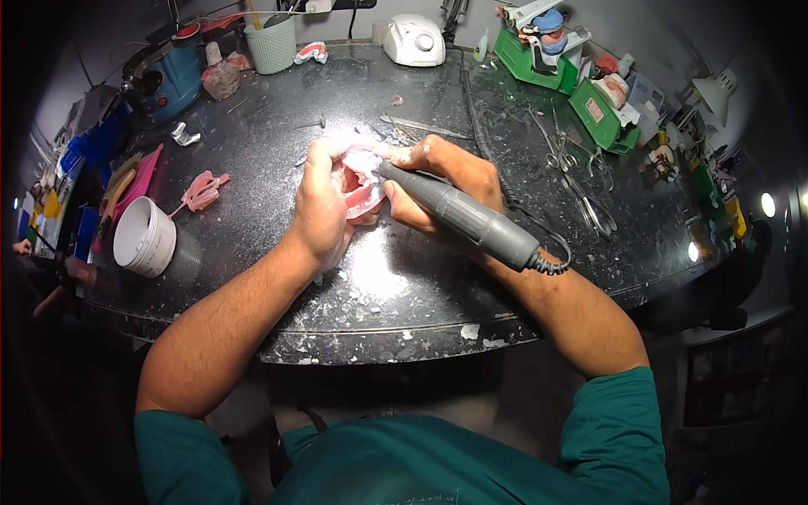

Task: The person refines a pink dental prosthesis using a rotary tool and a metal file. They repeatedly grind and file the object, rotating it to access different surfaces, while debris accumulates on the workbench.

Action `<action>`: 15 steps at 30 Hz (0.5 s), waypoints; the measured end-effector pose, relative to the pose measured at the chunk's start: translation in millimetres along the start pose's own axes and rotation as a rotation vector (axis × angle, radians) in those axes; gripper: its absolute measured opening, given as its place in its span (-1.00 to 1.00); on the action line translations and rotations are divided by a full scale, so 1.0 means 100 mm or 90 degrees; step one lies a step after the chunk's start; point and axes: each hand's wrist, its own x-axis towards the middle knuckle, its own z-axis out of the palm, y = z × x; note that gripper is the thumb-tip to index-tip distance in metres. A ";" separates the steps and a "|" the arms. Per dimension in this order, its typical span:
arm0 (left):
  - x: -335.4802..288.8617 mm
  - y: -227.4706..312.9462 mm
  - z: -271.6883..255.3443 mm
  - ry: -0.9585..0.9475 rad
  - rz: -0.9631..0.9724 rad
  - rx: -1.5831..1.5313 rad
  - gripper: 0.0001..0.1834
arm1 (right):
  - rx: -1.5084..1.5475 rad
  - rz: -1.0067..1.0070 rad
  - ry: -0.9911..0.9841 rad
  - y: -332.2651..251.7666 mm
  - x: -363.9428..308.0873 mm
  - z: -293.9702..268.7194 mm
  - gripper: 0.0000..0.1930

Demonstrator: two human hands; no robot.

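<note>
My left hand (318,210) is closed around a pink denture base (362,204), a curved piece with a pale, brightly lit upper part. In my right hand (459,168) is a grey rotary handpiece (465,215), gripped like a pen, with its narrow front end against or very close to the pink piece. Fingers and glare hide the exact tip and any contact. A coiled cord (549,268) leaves the handpiece's rear end and loops back over the table.
The black table (252,252) is strewn with white scraps. At left stand a white tub (145,240) and a pink branched piece (202,191). Scissors-like metal tools (564,160) lie at right. A white control unit (415,40) and green bins (526,61) line the back.
</note>
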 end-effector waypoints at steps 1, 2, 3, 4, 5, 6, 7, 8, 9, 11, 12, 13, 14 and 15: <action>0.00 0.00 -0.04 -0.030 0.002 -0.004 -0.42 | -0.004 0.008 -0.007 -0.01 0.00 0.00 -0.71; 0.00 0.00 -0.07 -0.026 0.002 -0.003 -0.42 | 0.007 0.016 -0.006 0.00 -0.01 0.01 -0.70; 0.00 0.00 -0.07 -0.025 0.001 -0.004 -0.42 | 0.015 0.025 -0.004 0.01 -0.02 0.01 -0.70; -0.01 0.00 -0.06 -0.024 0.001 -0.004 -0.42 | 0.023 0.033 -0.002 0.02 -0.03 0.01 -0.69; -0.01 0.00 -0.04 -0.007 0.009 0.009 -0.42 | 0.029 0.011 0.014 0.04 -0.03 0.02 -0.69; -0.02 0.00 0.00 0.010 0.016 0.020 -0.42 | 0.033 -0.011 0.029 0.07 -0.04 0.05 -0.68; -0.02 0.00 0.04 0.027 0.024 0.031 -0.42 | 0.038 -0.033 0.044 0.09 -0.04 0.06 -0.68; -0.03 0.01 0.09 0.040 0.022 0.022 -0.43 | 0.029 -0.041 0.035 0.09 -0.04 0.04 -0.69; -0.03 0.02 0.14 0.054 0.020 0.012 -0.45 | 0.023 -0.048 0.026 0.08 -0.02 0.02 -0.70; -0.05 0.04 0.19 0.069 0.016 0.005 -0.46 | 0.018 -0.056 0.021 0.08 -0.02 0.03 -0.71; -0.05 0.05 0.20 0.070 0.015 0.009 -0.46 | 0.022 -0.058 0.025 0.09 -0.02 0.04 -0.70; -0.05 0.05 0.21 0.071 0.013 0.012 -0.46 | 0.024 -0.059 0.030 0.09 -0.03 0.04 -0.70; -0.04 0.04 0.17 0.051 0.012 0.002 -0.45 | 0.022 -0.051 0.022 0.09 -0.03 0.04 -0.70; -0.03 0.04 0.11 0.031 0.013 -0.006 -0.45 | 0.020 -0.045 0.015 0.08 -0.02 0.04 -0.69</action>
